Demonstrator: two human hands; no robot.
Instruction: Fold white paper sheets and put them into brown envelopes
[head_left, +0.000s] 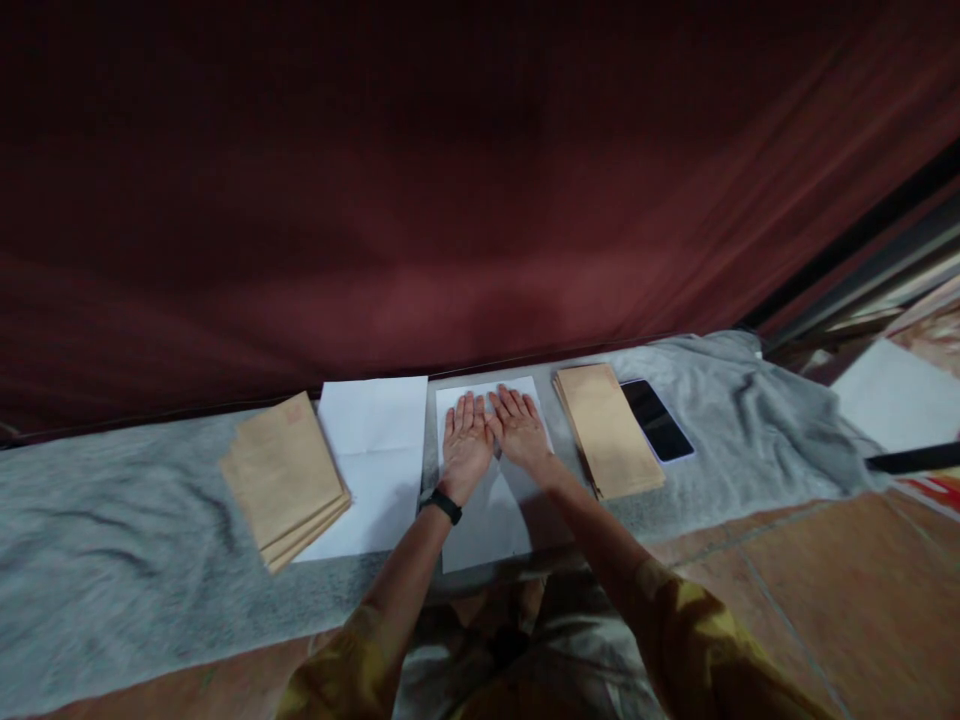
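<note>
Both hands lie flat, side by side, on the upper half of a white sheet of paper (480,525). My left hand (466,440) has its fingers stretched out and pointing away from me, with a dark band on the wrist. My right hand (519,430) rests palm down beside it, fingers spread, the thumbs close together. Left of this sheet lies another white paper (382,425) with a crease across it. A stack of brown envelopes (289,475) partly covers that paper's left edge. On the right is a second pile of brown envelopes (611,430).
A phone (660,420) with a dark screen lies against the right pile. Grey cloth (127,540) covers the long narrow surface. Behind it hangs a dark red curtain (480,220). Tiled floor (847,580) shows at the lower right, and a white sheet (900,395) sits at the far right.
</note>
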